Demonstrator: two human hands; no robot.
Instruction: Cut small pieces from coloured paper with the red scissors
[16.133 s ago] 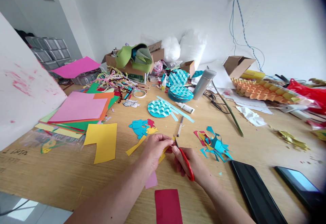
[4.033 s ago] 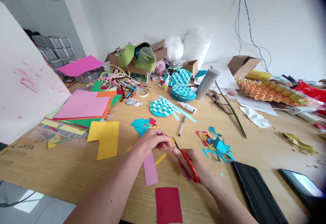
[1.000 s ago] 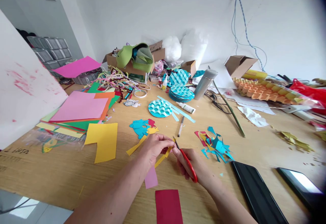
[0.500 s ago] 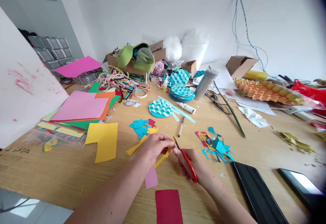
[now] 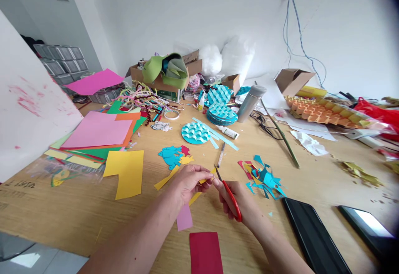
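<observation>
My left hand (image 5: 195, 179) pinches a small piece of yellow paper (image 5: 206, 179) above the table. Red-handled scissors (image 5: 230, 195) sit in my right hand (image 5: 232, 201), with their blades pointing up and away beside the paper. The two hands nearly meet at the fingertips. Beyond my left hand lie blue fish cut-outs (image 5: 171, 157), a small yellow fish (image 5: 186, 159) and a red one (image 5: 185, 150). A yellow strip (image 5: 166, 178) rests by my left wrist. A pink paper piece (image 5: 184, 218) and a dark red rectangle (image 5: 205, 252) lie nearer to me.
Blue and red paper scraps (image 5: 268, 178) lie right of my hands, near a black phone (image 5: 314, 236). Yellow paper (image 5: 127, 172) and a stack of coloured sheets (image 5: 93, 130) are at left. Farther back stand a patterned disc (image 5: 195, 133), a glue bottle (image 5: 228, 131) and a flask (image 5: 252, 103).
The yellow piece in my left hand has turned, and its dangling end no longer shows below the fingers. The scissors have barely shifted. The view has moved slightly.
</observation>
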